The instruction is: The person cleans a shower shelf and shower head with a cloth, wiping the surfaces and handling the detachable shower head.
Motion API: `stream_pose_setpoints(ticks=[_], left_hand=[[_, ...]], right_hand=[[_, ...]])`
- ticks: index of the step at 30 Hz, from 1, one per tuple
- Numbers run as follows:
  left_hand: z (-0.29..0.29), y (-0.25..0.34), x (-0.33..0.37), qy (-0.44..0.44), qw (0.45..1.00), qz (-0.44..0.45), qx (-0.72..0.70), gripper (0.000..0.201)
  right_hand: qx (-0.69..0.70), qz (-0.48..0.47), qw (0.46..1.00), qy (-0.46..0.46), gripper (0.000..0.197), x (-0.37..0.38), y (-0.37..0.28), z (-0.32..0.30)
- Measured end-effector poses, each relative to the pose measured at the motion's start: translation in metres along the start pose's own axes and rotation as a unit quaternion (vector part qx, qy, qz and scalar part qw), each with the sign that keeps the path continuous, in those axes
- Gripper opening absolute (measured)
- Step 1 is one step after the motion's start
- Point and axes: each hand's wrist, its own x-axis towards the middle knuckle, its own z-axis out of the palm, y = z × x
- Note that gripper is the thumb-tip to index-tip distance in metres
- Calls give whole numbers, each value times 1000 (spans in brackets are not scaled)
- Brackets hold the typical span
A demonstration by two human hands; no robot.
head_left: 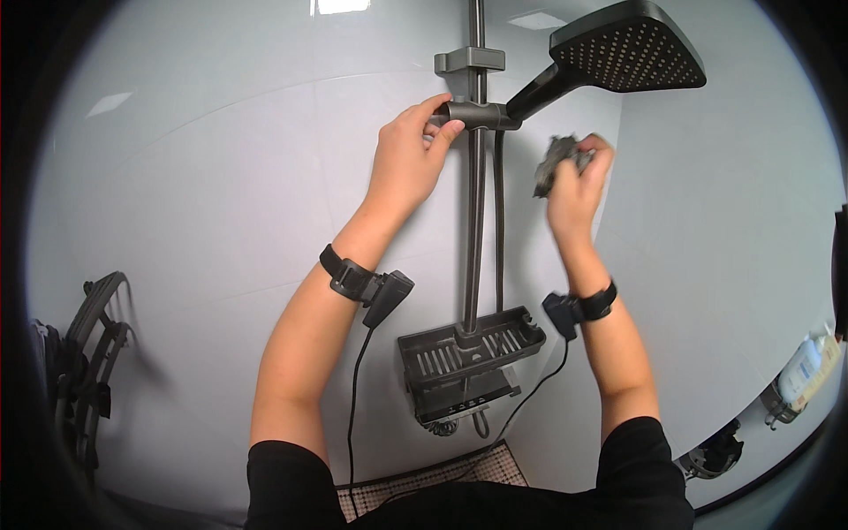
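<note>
My left hand [412,152] is closed with thumb and fingers on the left end of the dark grey shower holder [477,115], which is fixed round the upright rail [474,221]. In that holder sits a black hand shower [632,53], its square, nozzle-dotted head tilted up to the right. My right hand [579,190] grips a crumpled dark grey cloth [556,162] to the right of the rail, below the shower head and apart from it. The cloth and right fingers are slightly blurred.
Below, a slotted black shelf [473,349] sits over the shower control unit [464,395]. A hose [499,221] runs beside the rail. Cables hang from both wrist straps. A dark rack [93,353] is at left; bottles [801,371] stand on a wall shelf at right.
</note>
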Motion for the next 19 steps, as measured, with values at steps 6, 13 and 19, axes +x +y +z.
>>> stream_pose_setpoints(ticks=[6,13,19], left_hand=[[6,-5,-18,28,999,20,-41,53],[-9,-17,-49,-27,995,31,-88,55],[-15,-14,-50,-97,978,-23,-182,64]], right_hand=[[-176,-427,886,-29,42,-12,-22,51],[-230,-442,865,-55,46,-13,-5,106],[-273,-387,875,-99,51,11,-1,84]])
